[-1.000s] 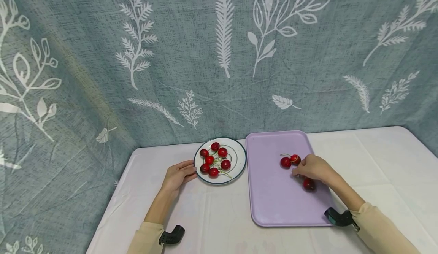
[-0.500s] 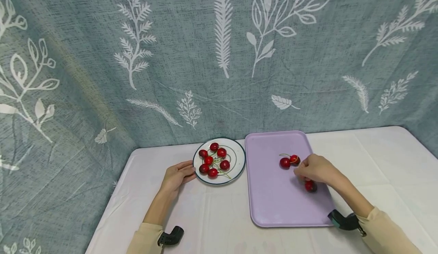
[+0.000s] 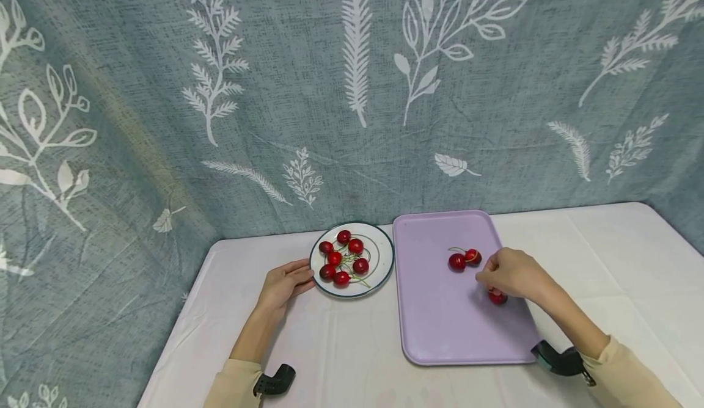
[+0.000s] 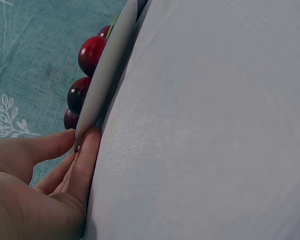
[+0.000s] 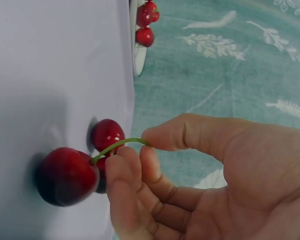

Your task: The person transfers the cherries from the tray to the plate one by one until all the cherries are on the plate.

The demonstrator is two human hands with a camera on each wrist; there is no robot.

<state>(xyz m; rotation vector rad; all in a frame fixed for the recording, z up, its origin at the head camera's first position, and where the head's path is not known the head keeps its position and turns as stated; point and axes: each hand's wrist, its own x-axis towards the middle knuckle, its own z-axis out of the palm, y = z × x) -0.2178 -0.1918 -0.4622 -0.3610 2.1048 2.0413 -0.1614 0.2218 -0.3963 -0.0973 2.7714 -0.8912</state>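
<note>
My left hand [image 3: 283,284] pinches the rim of a white plate [image 3: 379,276] with a dark blue edge. In the left wrist view the thumb lies on the plate's upper side and fingers are beneath it. Several red cherries [image 3: 355,246] with green stems sit on that plate. Over the purple tray [image 3: 440,328], my right hand [image 3: 514,272] pinches a cherry [image 5: 67,176] by its green stem between thumb and fingertips. Two other cherries [image 3: 457,262] lie on the tray just left of this hand; in the right wrist view they appear behind the held one.
Plate and tray stand side by side on a white tablecloth [image 3: 357,347], near its back edge. A blue-green curtain [image 3: 330,90] with white leaf patterns hangs behind. Each wrist wears a black camera, the left one [image 3: 275,380] above the cloth.
My right hand, pinching the cherry's stem, has shifted slightly right, and the cherry has moved a little with it. The left hand stays at the plate's rim.
</note>
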